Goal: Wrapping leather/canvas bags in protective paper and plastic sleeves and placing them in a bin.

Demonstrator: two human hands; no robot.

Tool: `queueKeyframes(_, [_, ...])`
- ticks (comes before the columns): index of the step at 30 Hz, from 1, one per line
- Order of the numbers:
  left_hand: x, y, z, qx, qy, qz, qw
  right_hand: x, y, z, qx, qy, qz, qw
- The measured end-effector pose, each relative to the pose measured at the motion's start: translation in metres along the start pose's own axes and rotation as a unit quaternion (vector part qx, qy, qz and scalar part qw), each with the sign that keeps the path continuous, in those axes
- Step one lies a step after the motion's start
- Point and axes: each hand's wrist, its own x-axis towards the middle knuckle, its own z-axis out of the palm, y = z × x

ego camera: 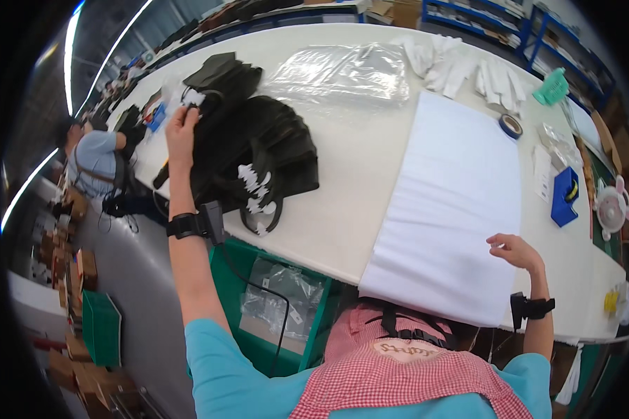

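Note:
My left hand [182, 128] reaches to the far left of the table and pinches a dark strap, with a white paper-like piece [193, 98] at the fingertips. Beside it lies a fanned pile of dark green fabric articles [278, 141], perhaps bags. Looped dark straps [277, 212] at the pile's near side carry several small white pieces [254, 180]. Over the right edge of a long folded white cloth [451, 194], my right hand [514, 252] hovers with bent fingers apart and nothing visible in it.
Clear plastic bags [346, 73] and white gloves [440, 63] lie at the back. To the right are a tape roll [510, 127], a blue tape dispenser [564, 196] and a small fan [610, 207]. A green crate [314, 335] stands below the front edge. Another person [97, 157] sits left.

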Motion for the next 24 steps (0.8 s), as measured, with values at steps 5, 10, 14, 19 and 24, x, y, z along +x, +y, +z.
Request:
queueKeyframes(5, [0.032, 0.103, 0.086, -0.076, 0.0, 0.154, 0.985, 0.008, -0.005, -0.068, 0.033, 0.033, -0.033, 0.998])
queueKeyframes(10, [-0.019, 0.147, 0.198, -0.048, -0.11, 0.24, 0.963, 0.042, 0.014, -0.137, 0.077, 0.094, 0.009, 0.993])
queueKeyframes(14, [-0.113, 0.141, 0.282, -0.053, -0.257, 0.399, 0.879, 0.101, 0.054, -0.166, 0.102, 0.14, 0.025, 0.985])
queueKeyframes(19, [-0.244, 0.116, 0.328, -0.133, -0.588, 0.209, 0.77, 0.216, 0.09, -0.177, 0.055, 0.164, 0.04, 0.984])
queueKeyframes(24, [-0.199, 0.102, 0.357, -0.139, -0.625, 0.172, 0.748, 0.359, 0.082, -0.16, -0.11, 0.241, -0.091, 0.96])
